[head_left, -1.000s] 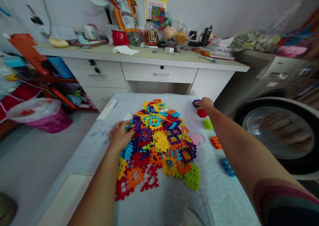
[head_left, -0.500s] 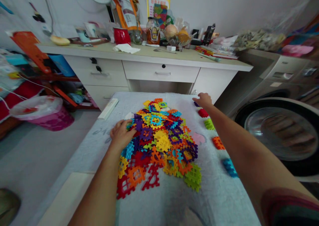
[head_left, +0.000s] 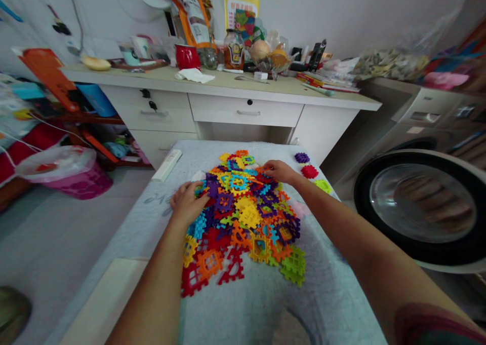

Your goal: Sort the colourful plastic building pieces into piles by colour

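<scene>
Pieces [head_left: 248,214] lie heaped beneath my fingertips: left hand [head_left: 188,203] half-spread at left edge, right hand [head_left: 281,171] curled at far right; any grip I cannot tell.

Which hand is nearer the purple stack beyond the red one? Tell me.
Right. The right hand, at the pile, is left of the purple stack; the left hand is farther left, at the pile's left edge.

Single head-worn view, wide, from above the near end of the table [head_left: 235,317], facing forward and tipped down, heap of plastic pieces [head_left: 247,214] close at mid-frame, white desk [head_left: 220,107] farther off, washing machine [head_left: 429,102] cut by right edge
</scene>
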The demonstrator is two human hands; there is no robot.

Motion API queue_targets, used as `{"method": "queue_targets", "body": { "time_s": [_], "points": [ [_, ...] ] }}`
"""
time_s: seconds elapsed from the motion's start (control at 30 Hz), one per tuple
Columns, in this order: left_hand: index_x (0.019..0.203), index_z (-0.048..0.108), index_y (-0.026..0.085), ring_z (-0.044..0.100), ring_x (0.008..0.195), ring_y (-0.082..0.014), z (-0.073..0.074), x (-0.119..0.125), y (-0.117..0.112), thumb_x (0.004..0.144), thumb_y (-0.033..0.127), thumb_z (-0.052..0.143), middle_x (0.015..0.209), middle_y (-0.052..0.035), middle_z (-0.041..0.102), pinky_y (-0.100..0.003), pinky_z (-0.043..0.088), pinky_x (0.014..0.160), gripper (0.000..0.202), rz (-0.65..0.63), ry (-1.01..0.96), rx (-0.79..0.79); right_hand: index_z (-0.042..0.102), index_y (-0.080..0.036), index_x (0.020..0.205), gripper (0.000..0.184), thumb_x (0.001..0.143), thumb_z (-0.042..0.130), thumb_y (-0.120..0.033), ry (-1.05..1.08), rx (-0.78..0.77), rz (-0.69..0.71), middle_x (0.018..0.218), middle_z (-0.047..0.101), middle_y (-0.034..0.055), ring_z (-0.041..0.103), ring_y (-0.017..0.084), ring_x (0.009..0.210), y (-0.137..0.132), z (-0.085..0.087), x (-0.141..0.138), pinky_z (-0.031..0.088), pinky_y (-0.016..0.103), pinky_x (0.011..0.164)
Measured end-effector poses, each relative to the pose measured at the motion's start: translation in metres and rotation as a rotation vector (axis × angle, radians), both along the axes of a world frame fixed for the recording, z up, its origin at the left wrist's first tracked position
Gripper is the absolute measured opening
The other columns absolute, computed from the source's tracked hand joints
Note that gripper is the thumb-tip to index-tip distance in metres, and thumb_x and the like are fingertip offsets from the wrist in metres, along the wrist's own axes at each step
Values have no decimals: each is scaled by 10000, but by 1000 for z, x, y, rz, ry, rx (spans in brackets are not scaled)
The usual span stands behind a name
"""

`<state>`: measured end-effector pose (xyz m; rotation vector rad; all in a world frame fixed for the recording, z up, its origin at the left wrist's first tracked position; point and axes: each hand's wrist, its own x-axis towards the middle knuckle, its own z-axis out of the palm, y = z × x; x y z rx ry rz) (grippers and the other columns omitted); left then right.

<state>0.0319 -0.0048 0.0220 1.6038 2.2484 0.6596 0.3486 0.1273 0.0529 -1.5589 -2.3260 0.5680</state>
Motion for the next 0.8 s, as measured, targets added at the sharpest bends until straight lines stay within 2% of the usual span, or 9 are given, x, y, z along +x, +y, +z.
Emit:
{"method": "queue_targets", "body": {
  "time_s": [0.1,0.2,0.4,0.53,0.63,0.7,0.8],
  "points": [
    [1285,623,279,454,1383,-332,0,0,0,821,408,584,1421,-110,541,-537,286,1177,483,4,3,4,718,-199,909,105,815,719,-246,-36,51,-34,870,719,21,610,159,766,-4,0,-3,441,250,691],
    [1285,620,276,453,1386,-325,0,1,0,824,404,586,1428,-110,537,-525,278,1183,481,1,1,-5,695,-181,936,174,807,749,-285,-41,93,-28,929,710,43,603,161,800,-12,1,-2,434,253,713],
    [1299,613,278,445,1392,-321,4,2,0,831,417,574,1443,-107,530,-515,275,1184,490,8,1,-31,668,-151,1170,394,857,725,-385,-114,85,-28,1041,713,97,641,205,921,-25,5,-3,459,291,816],
    [1292,623,294,451,1387,-315,4,2,0,827,431,575,1443,-97,533,-501,280,1183,488,16,1,-38,707,-138,1119,380,889,682,-439,-167,57,-37,1064,714,120,648,225,945,-29,14,2,472,302,837],
    [1306,619,285,440,1396,-319,4,1,1,823,435,577,1452,-107,524,-506,275,1185,508,13,0,-50,703,-139,1109,385,871,697,-441,-81,138,-111,1089,695,122,633,224,975,-34,30,24,485,313,860],
    [1320,612,277,436,1397,-322,4,1,1,825,436,574,1454,-114,521,-510,273,1183,522,9,1,-55,701,-136,1092,399,856,699,-458,-29,199,-187,1068,683,119,625,228,964,-41,43,48,496,337,862],
    [1317,614,284,438,1393,-323,6,2,0,826,434,572,1449,-106,525,-510,269,1185,515,10,-1,-55,700,-150,1105,432,816,719,-470,-22,209,-259,1025,671,99,624,227,912,-63,57,91,510,348,827]
  ]
}}
